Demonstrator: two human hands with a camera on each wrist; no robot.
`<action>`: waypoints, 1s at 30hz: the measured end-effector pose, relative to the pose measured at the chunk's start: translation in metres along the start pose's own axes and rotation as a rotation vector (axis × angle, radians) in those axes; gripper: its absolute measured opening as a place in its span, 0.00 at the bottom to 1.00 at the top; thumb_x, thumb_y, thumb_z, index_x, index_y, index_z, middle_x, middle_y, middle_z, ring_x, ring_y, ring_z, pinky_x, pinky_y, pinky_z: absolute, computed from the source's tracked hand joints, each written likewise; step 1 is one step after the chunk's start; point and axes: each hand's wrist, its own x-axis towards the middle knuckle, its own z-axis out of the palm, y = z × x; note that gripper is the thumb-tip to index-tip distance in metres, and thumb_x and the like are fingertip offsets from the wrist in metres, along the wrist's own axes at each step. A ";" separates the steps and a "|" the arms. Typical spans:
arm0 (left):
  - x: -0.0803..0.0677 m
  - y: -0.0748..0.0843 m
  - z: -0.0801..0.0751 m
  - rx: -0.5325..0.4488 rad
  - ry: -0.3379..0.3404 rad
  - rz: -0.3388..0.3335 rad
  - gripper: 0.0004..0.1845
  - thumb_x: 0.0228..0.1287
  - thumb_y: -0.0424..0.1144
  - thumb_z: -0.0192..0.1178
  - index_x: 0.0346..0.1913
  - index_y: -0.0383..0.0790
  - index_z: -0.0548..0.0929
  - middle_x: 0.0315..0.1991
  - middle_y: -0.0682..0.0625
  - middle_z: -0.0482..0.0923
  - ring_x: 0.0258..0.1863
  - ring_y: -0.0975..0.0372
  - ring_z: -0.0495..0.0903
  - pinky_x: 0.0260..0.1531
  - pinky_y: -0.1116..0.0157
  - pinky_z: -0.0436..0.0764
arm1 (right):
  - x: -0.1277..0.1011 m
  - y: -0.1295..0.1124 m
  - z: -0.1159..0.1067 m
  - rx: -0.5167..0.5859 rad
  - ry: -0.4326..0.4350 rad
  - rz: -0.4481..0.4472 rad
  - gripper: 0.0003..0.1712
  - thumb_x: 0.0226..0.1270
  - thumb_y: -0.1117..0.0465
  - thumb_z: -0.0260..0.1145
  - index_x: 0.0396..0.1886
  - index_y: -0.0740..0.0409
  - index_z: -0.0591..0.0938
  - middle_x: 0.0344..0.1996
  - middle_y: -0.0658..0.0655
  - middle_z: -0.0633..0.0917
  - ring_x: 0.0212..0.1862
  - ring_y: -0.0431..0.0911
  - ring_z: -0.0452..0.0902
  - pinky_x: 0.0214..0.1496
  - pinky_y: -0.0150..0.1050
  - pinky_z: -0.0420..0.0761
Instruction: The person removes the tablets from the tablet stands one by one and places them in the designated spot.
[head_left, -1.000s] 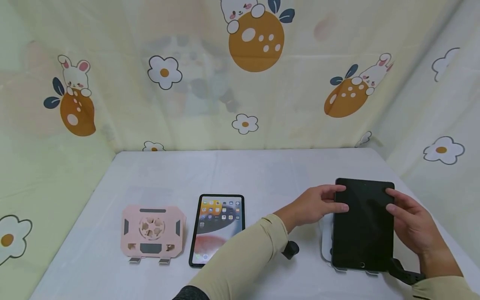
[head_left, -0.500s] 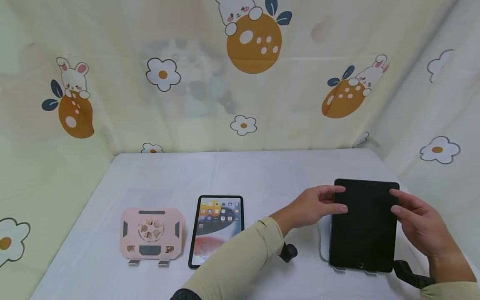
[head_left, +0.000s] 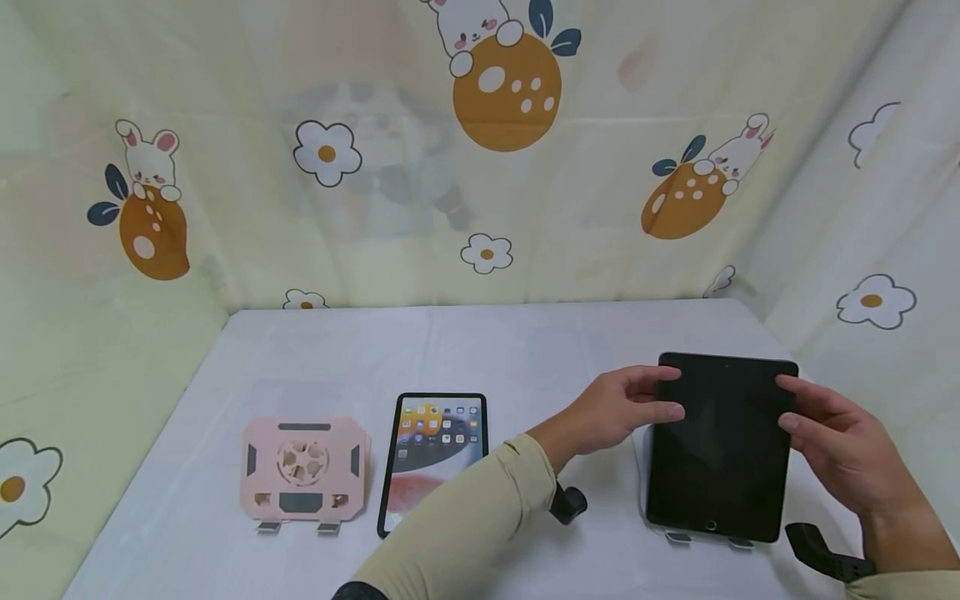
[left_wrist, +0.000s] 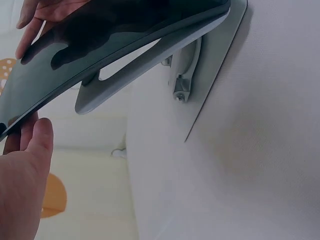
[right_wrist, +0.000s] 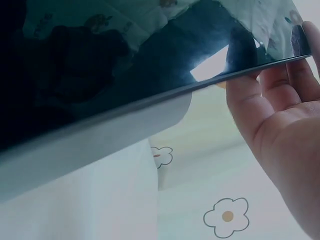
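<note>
Head view: both hands pinch dark tablet [head_left: 718, 446] over white stand [left_wrist: 210, 60].
Left hand [head_left: 611, 410]: fingertips on left edge.
Right hand [head_left: 840, 442]: fingertips on right edge.
Handling: probably stiff, slick, fragile glass; hold the 2 side edges.

A pale yellow fabric backdrop printed with rabbits, oranges and white flowers [head_left: 480, 167] fills the upper frame and both sides; soft, even light. Below, a table under a white cloth [head_left: 480, 350] spans the lower centre.
</note>
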 end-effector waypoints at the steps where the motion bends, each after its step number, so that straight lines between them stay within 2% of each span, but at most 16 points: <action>1: 0.000 0.000 0.000 -0.004 0.002 0.001 0.23 0.66 0.42 0.69 0.63 0.56 0.81 0.55 0.65 0.76 0.49 0.73 0.75 0.50 0.71 0.77 | 0.000 0.000 0.001 -0.005 0.000 -0.001 0.30 0.73 0.80 0.49 0.70 0.56 0.75 0.57 0.46 0.78 0.53 0.35 0.75 0.50 0.24 0.77; 9: -0.004 0.004 -0.002 -0.039 0.003 -0.006 0.23 0.65 0.41 0.69 0.63 0.55 0.81 0.53 0.65 0.77 0.48 0.73 0.76 0.50 0.71 0.77 | -0.001 -0.002 0.004 0.021 -0.019 -0.014 0.31 0.72 0.82 0.49 0.69 0.57 0.75 0.52 0.50 0.80 0.49 0.38 0.79 0.47 0.27 0.80; 15: -0.006 0.002 -0.005 -0.047 0.018 0.006 0.23 0.65 0.40 0.69 0.63 0.56 0.81 0.55 0.65 0.76 0.49 0.72 0.75 0.48 0.71 0.78 | -0.002 -0.002 0.008 0.010 -0.034 -0.015 0.33 0.71 0.83 0.50 0.69 0.56 0.76 0.46 0.51 0.77 0.42 0.39 0.75 0.41 0.27 0.79; 18: -0.007 0.001 -0.007 -0.066 0.030 0.016 0.24 0.65 0.39 0.69 0.63 0.55 0.80 0.56 0.64 0.76 0.50 0.72 0.75 0.45 0.71 0.80 | 0.000 -0.003 0.011 0.021 -0.086 -0.044 0.35 0.69 0.85 0.48 0.71 0.59 0.73 0.49 0.51 0.79 0.44 0.39 0.77 0.43 0.27 0.80; 24: -0.010 0.000 -0.010 -0.040 0.082 0.028 0.24 0.64 0.39 0.70 0.63 0.56 0.80 0.50 0.64 0.77 0.46 0.72 0.76 0.39 0.70 0.81 | 0.004 -0.003 0.017 0.059 -0.189 -0.081 0.37 0.69 0.87 0.47 0.74 0.61 0.66 0.63 0.51 0.79 0.56 0.41 0.80 0.51 0.31 0.80; 28: -0.014 -0.002 -0.013 0.005 0.139 0.023 0.24 0.63 0.41 0.71 0.62 0.59 0.82 0.49 0.67 0.77 0.46 0.71 0.75 0.39 0.69 0.80 | 0.006 -0.002 0.020 0.029 -0.207 -0.057 0.38 0.68 0.87 0.48 0.74 0.60 0.67 0.66 0.47 0.77 0.58 0.39 0.79 0.52 0.30 0.79; 30: -0.015 -0.003 -0.015 0.020 0.161 0.025 0.24 0.62 0.41 0.72 0.61 0.60 0.82 0.50 0.67 0.77 0.46 0.71 0.74 0.39 0.69 0.79 | 0.007 -0.001 0.021 -0.018 -0.187 -0.030 0.38 0.67 0.87 0.49 0.73 0.58 0.69 0.65 0.43 0.76 0.58 0.37 0.78 0.52 0.28 0.79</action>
